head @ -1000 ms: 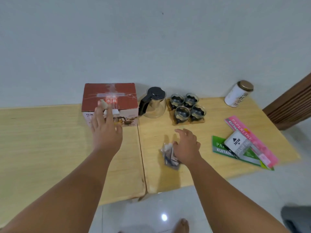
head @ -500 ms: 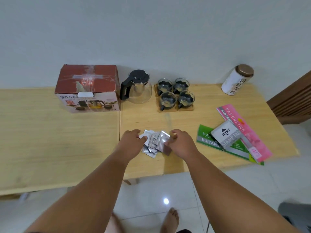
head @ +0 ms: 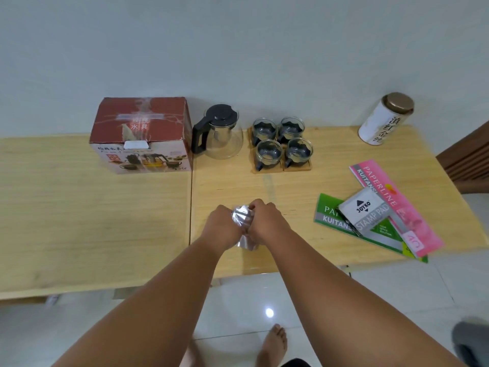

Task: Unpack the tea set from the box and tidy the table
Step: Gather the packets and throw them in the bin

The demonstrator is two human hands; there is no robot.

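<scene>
Foil sachets (head: 242, 221), fanned out on counter (head: 105, 221) half a second ago, now gathered into one bundle, grasped between left hand (head: 221, 227) and right hand (head: 267, 221); ready for stowing.

The silver sachets (head: 242, 221) were mostly covered by the left hand (head: 221, 229) and right hand (head: 266, 221) pressed together around them, so their number could not be told. The green receipt book (head: 333, 217) lay partly under the grey stamp pad box (head: 366, 211), which cut its white lettering short, and the pink receipt book (head: 391, 197) was overlapped there too. The small print on the front of the red box (head: 144, 136) was too blurred to read. The worktop (head: 79, 207) ran out of the picture's left edge, and a dark grey object (head: 473, 343) at the lower right corner was cut off and unidentifiable
</scene>
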